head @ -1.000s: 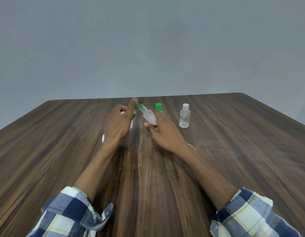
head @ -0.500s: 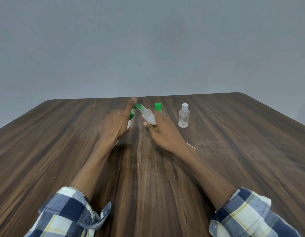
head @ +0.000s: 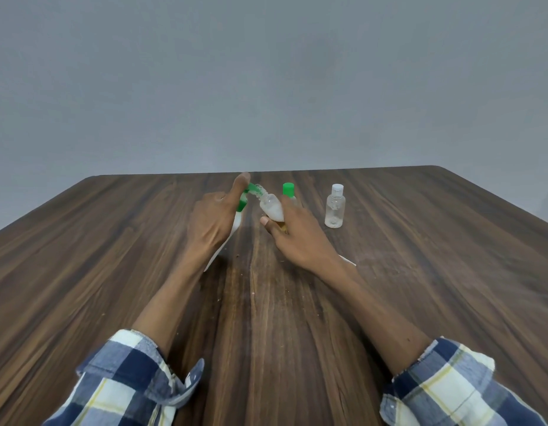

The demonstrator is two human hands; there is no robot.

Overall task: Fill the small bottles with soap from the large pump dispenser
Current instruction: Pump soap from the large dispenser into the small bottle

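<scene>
My left hand (head: 213,221) grips the white pump dispenser (head: 236,222), which is mostly hidden behind the hand, with the thumb resting on top of its green pump head (head: 246,193). My right hand (head: 297,238) holds a small clear bottle (head: 271,207) tilted toward the green nozzle, its open neck touching the spout. White soap shows inside this bottle. A green-capped small bottle (head: 288,192) stands just behind my right hand. A clear small bottle (head: 335,207) with a white cap stands upright to the right.
All of this sits on a dark wooden table (head: 113,256) with a grey wall behind. A thin white object (head: 348,261) lies on the table just right of my right wrist. Small crumbs dot the wood near the hands.
My left hand has shifted a little so more of the white dispenser body shows below it. The small bottle stays at the nozzle.
</scene>
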